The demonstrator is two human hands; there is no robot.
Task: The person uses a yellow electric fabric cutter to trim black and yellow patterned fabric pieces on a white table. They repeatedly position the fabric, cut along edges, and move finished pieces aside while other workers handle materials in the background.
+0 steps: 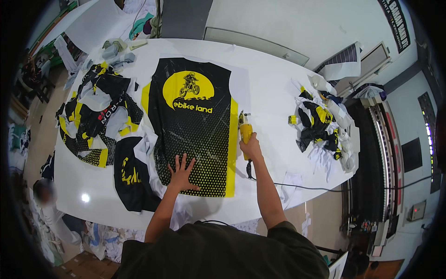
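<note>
A black and yellow printed jersey panel (195, 135) lies flat on the white table (278, 139), with a yellow oval and a motorbike picture near its top. My left hand (182, 174) rests on the panel's lower part, fingers spread and palm down. In my right hand (251, 146) is a yellow electric fabric cutter (245, 130), gripped around its body. The cutter's metal head stands just beside the panel's right yellow edge; whether its blade touches cloth I cannot tell. A black cord (316, 188) trails from the cutter's lower end off to the right.
Crumpled black and yellow pieces (100, 116) pile up on the left, with a dark cut piece (130, 174) beside the panel. A heap of scraps (320, 121) sits at the right. Beyond the right edge is a long printer-like machine (376, 162). Someone (53, 209) is at the lower left.
</note>
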